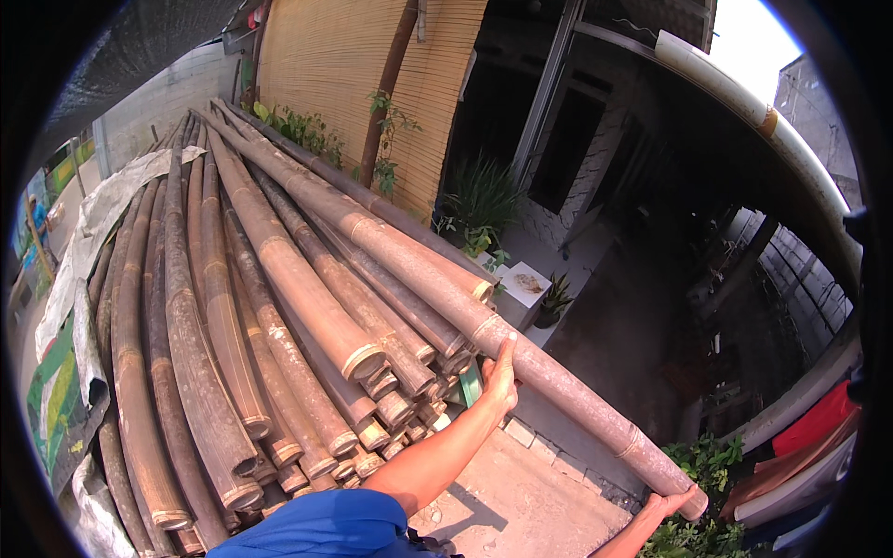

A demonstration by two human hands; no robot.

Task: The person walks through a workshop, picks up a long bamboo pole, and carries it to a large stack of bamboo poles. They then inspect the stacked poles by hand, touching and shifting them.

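A long, thick bamboo pole [572, 391] slants across from the far end of the pile to the lower right, its near end sticking out past the other poles. My left hand [500, 379] grips it from the near side, thumb up along its surface and fingers partly hidden beneath. Close to the pole's near end, my right hand [672, 502] is closed around its underside; most of those fingers are out of sight. Beside and below this pole lies a large pile of brown bamboo poles [270, 251], their cut ends fanned toward me.
A bamboo blind [372, 56] hangs behind the pile. Potted plants [484, 200] stand by a dark doorway. On the right are leafy bushes [712, 465] and hanging cloths [819, 423]. A grey sheet [93, 223] drapes along the pile's left; paved ground [521, 502] lies below.
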